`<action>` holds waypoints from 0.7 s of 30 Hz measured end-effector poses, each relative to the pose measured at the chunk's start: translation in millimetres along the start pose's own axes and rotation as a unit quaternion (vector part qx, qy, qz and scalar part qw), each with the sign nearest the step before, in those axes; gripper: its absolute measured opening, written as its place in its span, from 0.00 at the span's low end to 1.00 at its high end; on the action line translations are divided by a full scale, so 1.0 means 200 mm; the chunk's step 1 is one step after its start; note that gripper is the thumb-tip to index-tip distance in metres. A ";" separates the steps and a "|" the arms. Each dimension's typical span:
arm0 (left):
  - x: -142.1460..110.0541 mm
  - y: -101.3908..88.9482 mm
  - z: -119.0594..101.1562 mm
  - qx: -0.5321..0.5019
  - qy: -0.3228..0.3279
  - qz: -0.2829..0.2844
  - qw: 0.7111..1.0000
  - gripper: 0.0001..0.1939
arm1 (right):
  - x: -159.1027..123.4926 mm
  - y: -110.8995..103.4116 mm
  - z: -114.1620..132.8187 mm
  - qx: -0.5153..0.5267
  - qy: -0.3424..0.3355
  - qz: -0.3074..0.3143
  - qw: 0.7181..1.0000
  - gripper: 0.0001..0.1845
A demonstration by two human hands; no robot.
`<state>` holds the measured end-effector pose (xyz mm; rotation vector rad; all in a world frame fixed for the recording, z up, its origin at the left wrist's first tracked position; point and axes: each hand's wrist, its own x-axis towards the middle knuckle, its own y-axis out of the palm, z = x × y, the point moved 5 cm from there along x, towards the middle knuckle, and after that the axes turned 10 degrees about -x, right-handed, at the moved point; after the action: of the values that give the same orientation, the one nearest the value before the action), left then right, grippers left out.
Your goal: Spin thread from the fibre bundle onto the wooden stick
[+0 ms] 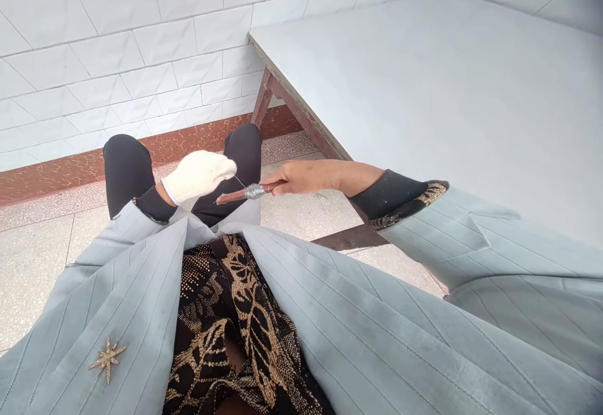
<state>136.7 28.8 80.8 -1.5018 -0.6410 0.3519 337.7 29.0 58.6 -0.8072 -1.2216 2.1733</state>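
My left hand (200, 175), in a white knitted glove, is closed, and a thin wire (240, 181) runs from its fingertips. The wire leads to a coil of silvery wire (255, 191) wound around the middle of a reddish-brown wooden stick (232, 197). Bare and ungloved, my right hand (301, 177) grips the stick's right end, with the fingers wrapped round it. The stick lies nearly level above my lap, its left end pointing past the gloved hand. What sits inside the left fist is hidden.
To the right stands a table with a pale top (424, 88) and a brown wooden frame (306, 120). Ahead is a white tiled wall (113, 44) above a reddish skirting (56, 173). My knees (127, 164) are just beyond the hands, over a speckled floor (35, 258).
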 end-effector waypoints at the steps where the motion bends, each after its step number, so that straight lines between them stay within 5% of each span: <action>1: 0.01 0.00 0.02 -0.031 -0.005 -0.018 0.999 0.14 | -0.01 0.01 0.03 0.045 -0.037 0.039 0.998 0.13; 3: 0.01 0.01 0.06 -0.114 -0.048 -0.060 0.990 0.15 | -0.03 -0.01 0.08 0.138 -0.101 0.028 0.985 0.16; 6: 0.00 0.06 0.09 -0.251 -0.113 -0.090 0.957 0.18 | -0.07 -0.14 0.08 0.269 -0.128 -0.179 0.938 0.21; 8: -0.01 0.10 0.06 -0.306 -0.111 -0.061 0.944 0.17 | -0.08 -0.20 0.02 0.321 -0.094 -0.301 0.893 0.21; 10: -0.02 0.13 0.01 -0.311 -0.080 -0.010 0.947 0.15 | -0.07 -0.20 -0.04 0.334 -0.047 -0.347 0.875 0.18; 16: -0.03 0.11 -0.11 -0.172 0.030 0.066 0.982 0.14 | 0.01 -0.14 -0.11 0.150 0.085 -0.284 0.943 0.08; 21: -0.05 0.06 -0.08 -0.045 0.021 0.031 0.998 0.15 | 0.02 -0.11 -0.10 -0.077 0.120 -0.205 0.968 0.10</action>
<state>141.0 10.7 67.9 -1.6133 -0.5847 0.3407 352.3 53.2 68.3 -0.7728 -1.3081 1.6167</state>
